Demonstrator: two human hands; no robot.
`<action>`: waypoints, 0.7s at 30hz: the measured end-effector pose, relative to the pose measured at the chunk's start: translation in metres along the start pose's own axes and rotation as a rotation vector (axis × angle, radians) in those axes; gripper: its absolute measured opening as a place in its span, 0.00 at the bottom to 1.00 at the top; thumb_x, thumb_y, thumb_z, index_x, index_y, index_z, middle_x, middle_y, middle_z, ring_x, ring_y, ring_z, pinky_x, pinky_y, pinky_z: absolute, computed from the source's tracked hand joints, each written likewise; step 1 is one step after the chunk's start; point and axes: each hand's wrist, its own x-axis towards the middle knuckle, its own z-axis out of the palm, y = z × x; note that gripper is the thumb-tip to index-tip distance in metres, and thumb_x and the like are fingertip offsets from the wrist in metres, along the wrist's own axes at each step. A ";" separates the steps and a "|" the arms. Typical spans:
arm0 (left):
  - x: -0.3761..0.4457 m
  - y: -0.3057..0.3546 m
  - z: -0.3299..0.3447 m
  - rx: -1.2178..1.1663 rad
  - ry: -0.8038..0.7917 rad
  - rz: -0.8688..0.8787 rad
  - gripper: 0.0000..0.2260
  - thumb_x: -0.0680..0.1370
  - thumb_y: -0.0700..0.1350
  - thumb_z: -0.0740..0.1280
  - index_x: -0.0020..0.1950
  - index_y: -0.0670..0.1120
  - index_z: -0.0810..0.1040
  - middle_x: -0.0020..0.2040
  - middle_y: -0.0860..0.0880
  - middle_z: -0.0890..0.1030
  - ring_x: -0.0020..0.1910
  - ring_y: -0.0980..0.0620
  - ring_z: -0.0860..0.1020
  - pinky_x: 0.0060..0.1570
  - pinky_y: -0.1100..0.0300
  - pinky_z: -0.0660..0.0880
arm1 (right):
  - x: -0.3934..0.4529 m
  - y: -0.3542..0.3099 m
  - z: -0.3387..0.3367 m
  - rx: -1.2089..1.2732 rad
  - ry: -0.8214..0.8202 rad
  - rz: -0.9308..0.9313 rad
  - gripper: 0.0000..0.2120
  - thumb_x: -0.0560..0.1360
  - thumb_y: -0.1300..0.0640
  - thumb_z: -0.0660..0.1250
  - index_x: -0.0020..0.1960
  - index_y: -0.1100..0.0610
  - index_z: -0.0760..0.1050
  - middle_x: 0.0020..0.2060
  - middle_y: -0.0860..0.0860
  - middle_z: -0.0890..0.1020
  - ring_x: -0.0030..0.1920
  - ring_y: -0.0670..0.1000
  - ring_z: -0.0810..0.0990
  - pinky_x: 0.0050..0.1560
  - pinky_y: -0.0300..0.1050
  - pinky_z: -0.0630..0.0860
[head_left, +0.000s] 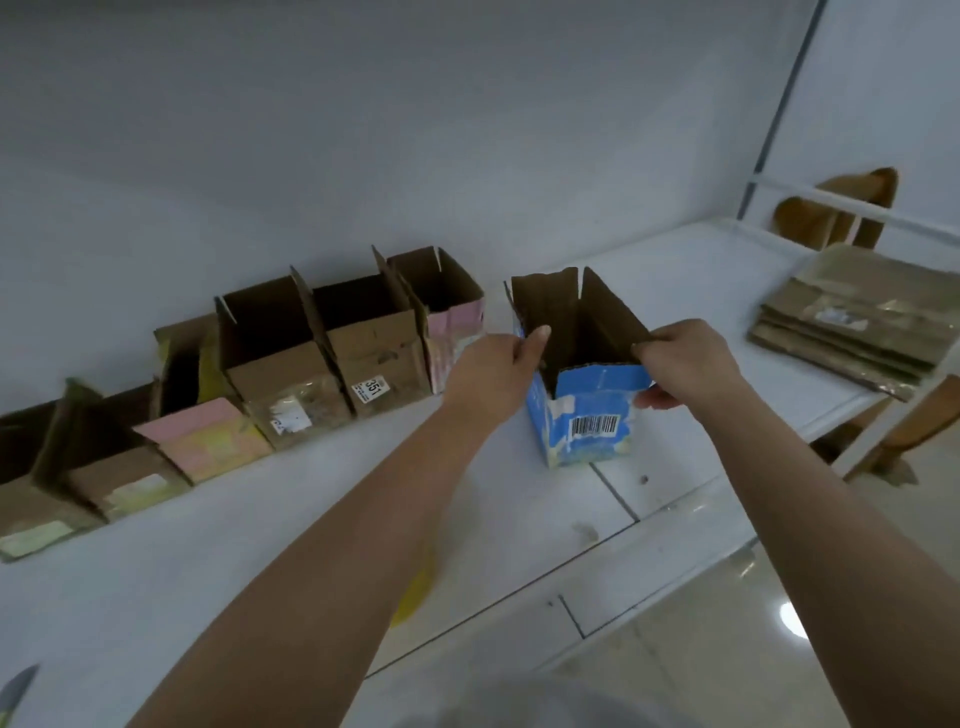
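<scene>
A small blue carton (587, 421) with a barcode stands upright on the white table (311, 519), its top flaps raised and its brown inside showing. My left hand (493, 371) pinches the carton's left flap with thumb on the inner face. My right hand (685, 364) grips the right flap at its near corner, fingers curled under the edge.
A row of several open cardboard boxes (291, 364) lines the wall on the left. A stack of flattened cardboard (857, 322) lies at the table's right end. A wooden chair (831, 213) stands behind it. Glossy floor lies below the table edge at the right.
</scene>
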 end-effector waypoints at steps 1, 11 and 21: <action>0.007 -0.002 -0.001 0.011 0.034 -0.019 0.26 0.82 0.61 0.51 0.39 0.45 0.76 0.40 0.45 0.80 0.45 0.47 0.79 0.47 0.53 0.75 | 0.012 -0.002 -0.004 0.026 -0.013 -0.012 0.08 0.71 0.58 0.62 0.39 0.63 0.77 0.31 0.56 0.83 0.29 0.56 0.84 0.47 0.56 0.83; 0.063 -0.040 -0.025 0.783 0.249 -0.154 0.16 0.79 0.51 0.65 0.66 0.51 0.74 0.77 0.42 0.57 0.77 0.36 0.46 0.72 0.35 0.49 | 0.085 -0.033 0.012 0.187 -0.111 -0.107 0.11 0.75 0.52 0.63 0.40 0.59 0.73 0.33 0.56 0.79 0.33 0.58 0.85 0.48 0.58 0.82; 0.067 -0.050 -0.027 0.797 0.313 -0.233 0.09 0.80 0.48 0.65 0.58 0.57 0.81 0.76 0.44 0.62 0.77 0.39 0.47 0.72 0.35 0.44 | 0.112 -0.059 0.066 0.225 -0.294 -0.187 0.11 0.78 0.53 0.68 0.48 0.62 0.75 0.42 0.56 0.81 0.47 0.55 0.84 0.53 0.52 0.81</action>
